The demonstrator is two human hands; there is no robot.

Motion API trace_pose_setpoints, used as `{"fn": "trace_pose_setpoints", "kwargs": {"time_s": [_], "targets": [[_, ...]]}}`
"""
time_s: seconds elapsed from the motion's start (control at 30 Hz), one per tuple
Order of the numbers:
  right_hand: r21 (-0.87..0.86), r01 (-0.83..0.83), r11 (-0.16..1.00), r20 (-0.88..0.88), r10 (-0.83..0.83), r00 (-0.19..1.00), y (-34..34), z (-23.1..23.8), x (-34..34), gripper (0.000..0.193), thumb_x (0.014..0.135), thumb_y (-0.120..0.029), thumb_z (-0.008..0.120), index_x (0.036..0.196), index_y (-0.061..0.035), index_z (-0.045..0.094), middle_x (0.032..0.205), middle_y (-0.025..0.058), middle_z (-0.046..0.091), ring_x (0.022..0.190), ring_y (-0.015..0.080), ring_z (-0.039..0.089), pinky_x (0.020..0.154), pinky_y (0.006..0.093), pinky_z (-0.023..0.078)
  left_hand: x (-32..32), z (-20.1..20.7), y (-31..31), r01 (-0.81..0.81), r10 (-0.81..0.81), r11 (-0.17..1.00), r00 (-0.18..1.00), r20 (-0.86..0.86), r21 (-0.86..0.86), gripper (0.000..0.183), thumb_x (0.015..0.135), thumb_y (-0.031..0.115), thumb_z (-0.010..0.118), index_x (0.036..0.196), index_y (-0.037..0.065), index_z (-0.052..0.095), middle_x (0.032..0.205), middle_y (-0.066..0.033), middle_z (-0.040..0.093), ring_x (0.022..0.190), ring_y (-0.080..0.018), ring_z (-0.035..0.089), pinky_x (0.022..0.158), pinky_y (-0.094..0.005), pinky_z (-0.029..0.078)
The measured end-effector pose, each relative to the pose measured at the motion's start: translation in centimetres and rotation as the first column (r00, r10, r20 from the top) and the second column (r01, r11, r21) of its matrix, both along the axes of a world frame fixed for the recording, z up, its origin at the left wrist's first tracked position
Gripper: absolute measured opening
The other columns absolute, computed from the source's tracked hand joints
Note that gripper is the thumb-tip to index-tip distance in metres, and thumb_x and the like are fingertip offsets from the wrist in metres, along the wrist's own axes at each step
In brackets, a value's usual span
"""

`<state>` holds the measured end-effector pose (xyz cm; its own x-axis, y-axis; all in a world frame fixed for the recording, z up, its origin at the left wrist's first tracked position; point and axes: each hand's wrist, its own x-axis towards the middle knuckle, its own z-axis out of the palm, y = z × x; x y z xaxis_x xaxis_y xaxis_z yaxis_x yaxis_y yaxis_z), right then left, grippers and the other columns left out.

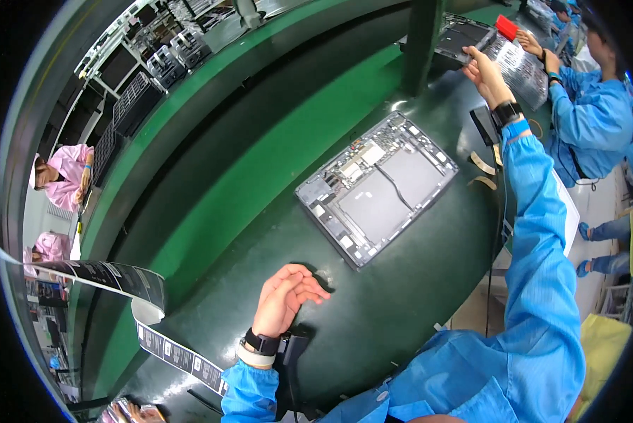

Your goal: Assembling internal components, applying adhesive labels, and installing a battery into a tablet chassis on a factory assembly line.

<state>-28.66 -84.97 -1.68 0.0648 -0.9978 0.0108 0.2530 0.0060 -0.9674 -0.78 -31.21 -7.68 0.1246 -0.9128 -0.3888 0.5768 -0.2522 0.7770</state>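
Note:
An opened laptop base (394, 187), its circuit board and dark battery showing, lies at a slant on the green bench mid-view. Below its near left corner, my left hand (286, 299) hovers or rests over the bench with fingers loosely bent and somewhat apart, holding nothing visible. My right arm stretches to the far right, where my right hand (484, 74) grips the near edge of a second dark laptop base (464, 35). A green post partly hides that second base. Both wrists wear black bands.
A strip of black-and-white labels (179, 356) curls along the left. Beside my right forearm lie a black box-shaped item (483, 127) and curved tan strips (482, 164). Clear plastic packaging (520, 70) sits next to a co-worker (591, 113) in blue. The green post (422, 49) stands at the back.

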Motion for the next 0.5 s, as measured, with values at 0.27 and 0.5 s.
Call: {"fn": "trace_pose_setpoints", "kwargs": {"time_s": [0.27, 0.5], "targets": [[-0.049, -0.004, 0.999, 0.029, 0.005, 1.0, 11.8, -1.7, -7.2, 0.021, 0.082, -0.016, 0.077, 0.085, -0.0028, 0.061, 0.077, 0.0016, 0.064, 0.066, 0.011, 0.061, 0.068, 0.0267, 0.053, -0.3, -0.3, 0.5, -0.027, 0.03, 0.997, 0.999, 0.037, -0.076, 0.021, 0.1, 0.016, 0.046, 0.106, -0.002, 0.055, 0.089, -0.0142, 0.065, 0.085, -0.0318, 0.069, 0.072, -0.035, 0.055], [0.029, 0.049, 0.998, 0.069, -0.051, 0.996, 17.7, -5.4, -6.6, 0.031, 0.084, -0.018, 0.078, 0.094, 0.0018, 0.057, 0.077, 0.0022, 0.06, 0.059, 0.009, 0.057, 0.056, 0.0225, 0.049, -0.7, -0.3, 0.6, -0.02, 0.033, 0.993, 0.994, 0.107, -0.119, 0.022, 0.1, 0.018, 0.048, 0.104, -0.002, 0.056, 0.089, -0.0135, 0.064, 0.085, -0.0308, 0.068, 0.074, -0.0338, 0.054]]}}
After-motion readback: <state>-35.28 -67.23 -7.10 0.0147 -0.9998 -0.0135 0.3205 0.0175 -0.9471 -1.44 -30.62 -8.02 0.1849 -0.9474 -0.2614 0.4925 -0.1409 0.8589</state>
